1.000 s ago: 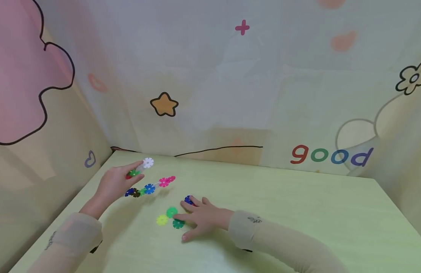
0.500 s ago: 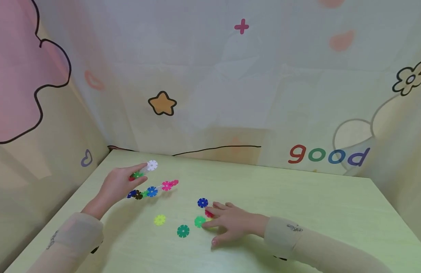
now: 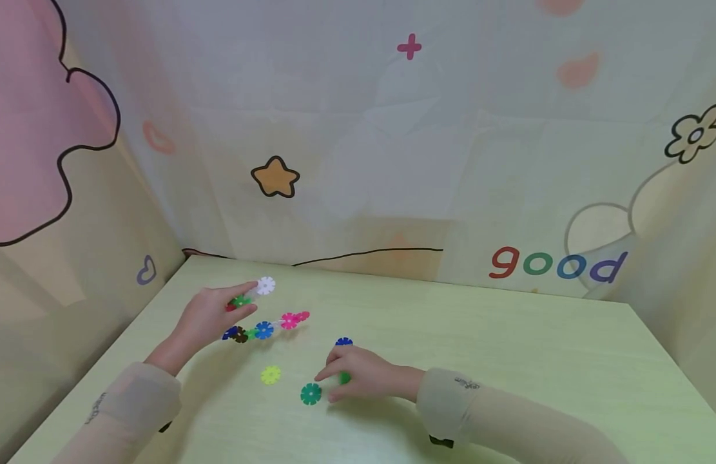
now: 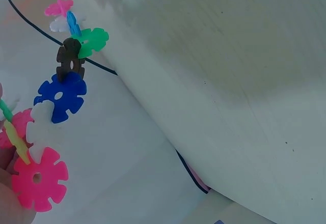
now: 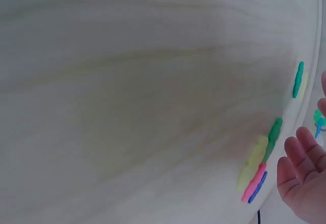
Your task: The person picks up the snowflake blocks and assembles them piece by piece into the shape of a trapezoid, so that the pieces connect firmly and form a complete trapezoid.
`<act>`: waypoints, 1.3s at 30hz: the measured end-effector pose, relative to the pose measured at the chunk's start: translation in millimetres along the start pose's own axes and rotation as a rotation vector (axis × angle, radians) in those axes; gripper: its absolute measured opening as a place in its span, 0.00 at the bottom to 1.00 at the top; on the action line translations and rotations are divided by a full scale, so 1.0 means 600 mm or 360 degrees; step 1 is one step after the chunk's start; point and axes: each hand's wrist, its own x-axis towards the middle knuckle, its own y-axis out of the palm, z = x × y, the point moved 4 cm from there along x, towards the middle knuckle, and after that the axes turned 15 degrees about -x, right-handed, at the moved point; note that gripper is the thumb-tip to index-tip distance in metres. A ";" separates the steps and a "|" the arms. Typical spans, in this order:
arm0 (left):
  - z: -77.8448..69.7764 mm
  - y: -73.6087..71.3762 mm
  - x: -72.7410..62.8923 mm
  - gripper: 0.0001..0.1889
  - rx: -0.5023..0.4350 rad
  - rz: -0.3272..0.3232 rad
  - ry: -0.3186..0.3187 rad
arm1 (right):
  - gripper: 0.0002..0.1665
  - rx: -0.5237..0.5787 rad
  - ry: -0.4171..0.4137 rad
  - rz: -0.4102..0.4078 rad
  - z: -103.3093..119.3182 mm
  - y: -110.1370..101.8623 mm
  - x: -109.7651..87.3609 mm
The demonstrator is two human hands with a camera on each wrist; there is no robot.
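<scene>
My left hand (image 3: pixel 201 322) pinches a chain of interlocking snowflake discs (image 3: pixel 264 330) over the table's left side. The chain curves from a white disc (image 3: pixel 266 285) at the fingertips round to pink discs (image 3: pixel 289 320). In the left wrist view its pink disc (image 4: pixel 41 180) lies by the fingers, with a dark blue disc (image 4: pixel 61 96) further along. My right hand (image 3: pixel 369 374) is over loose discs, fingers slightly bent and apart, its fingertips near a teal disc (image 3: pixel 311 394). A green disc (image 3: pixel 345 378) shows between thumb and fingers. A blue disc (image 3: pixel 344 341) is partly hidden behind the hand.
A yellow disc (image 3: pixel 270 375) lies left of the teal one on the pale green table (image 3: pixel 508 361). Yellow (image 5: pixel 252 163) and pink (image 5: pixel 253 184) discs show below the palm in the right wrist view. A printed curtain (image 3: pixel 358 154) encloses the back and sides.
The right hand first swept right, spreading the loose discs apart, then came back left toward the teal disc with its fingers more bent. The left hand and its chain shifted slightly right.
</scene>
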 end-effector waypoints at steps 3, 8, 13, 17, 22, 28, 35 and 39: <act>-0.001 0.002 0.000 0.27 0.0003 0.0014 -0.0014 | 0.20 0.0098 0.0046 0.0032 0.007 0.007 0.021; -0.002 0.002 0.000 0.27 0.0018 0.0018 -0.0014 | 0.20 0.0203 0.0122 0.0108 0.011 0.017 0.045; -0.003 0.002 0.000 0.27 0.0032 0.0021 -0.0009 | 0.18 0.0170 0.0157 0.0169 0.010 0.027 0.054; -0.003 0.002 -0.001 0.27 0.0043 0.0020 -0.0001 | 0.17 0.0175 0.0171 0.0181 0.009 0.032 0.056; -0.004 0.002 0.000 0.27 0.0039 0.0017 0.0017 | 0.15 0.0179 0.0174 0.0196 0.012 0.032 0.057; -0.010 0.003 -0.001 0.26 0.0007 0.0033 0.0033 | 0.10 0.0216 0.0211 0.0205 0.011 0.028 0.043; -0.032 0.016 -0.003 0.26 -0.0053 0.0093 0.0070 | 0.07 0.0321 0.0205 0.0039 -0.014 0.008 -0.004; -0.053 0.028 -0.007 0.26 -0.0076 0.0164 0.0098 | 0.07 0.0468 0.0285 -0.0072 -0.035 -0.015 -0.038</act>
